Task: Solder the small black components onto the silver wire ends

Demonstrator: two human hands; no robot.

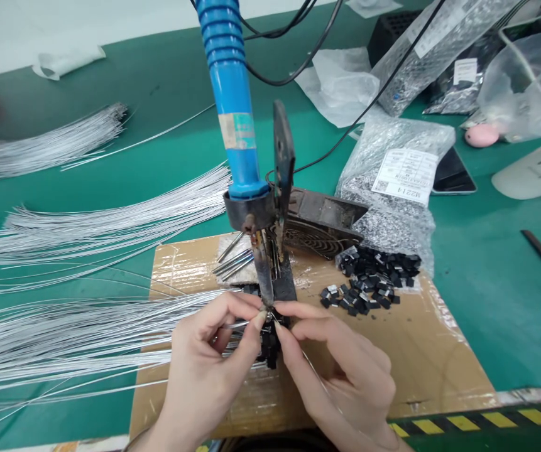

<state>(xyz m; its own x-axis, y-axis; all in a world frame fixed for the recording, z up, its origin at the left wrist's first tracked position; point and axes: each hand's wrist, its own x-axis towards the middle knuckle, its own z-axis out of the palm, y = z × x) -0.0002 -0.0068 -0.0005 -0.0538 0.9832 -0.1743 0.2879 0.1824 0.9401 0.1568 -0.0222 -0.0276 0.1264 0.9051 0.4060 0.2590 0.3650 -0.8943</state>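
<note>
A soldering iron with a blue handle [232, 94] stands in a metal holder, its flat tip [264, 276] pointing down. Just below that tip, my left hand [218, 355] pinches a thin grey wire between thumb and forefinger, with a tiny shiny metal piece [269, 316] at the fingertips. Close against it, my right hand [340, 361] is closed on a thin silvery wire [308, 363] that trails under the palm. Small black parts [268, 347] lie beneath the fingertips. The exact contact at the tip is partly hidden by my fingers.
Bundles of grey wires [110, 216] spread across the green table at left. Under my hands is a cardboard sheet [421, 358]. At right sit a pile of black pieces [374, 276], a small fan [322, 220] and a bubble-wrap bag [393, 207]. A black cable [369, 107] crosses behind.
</note>
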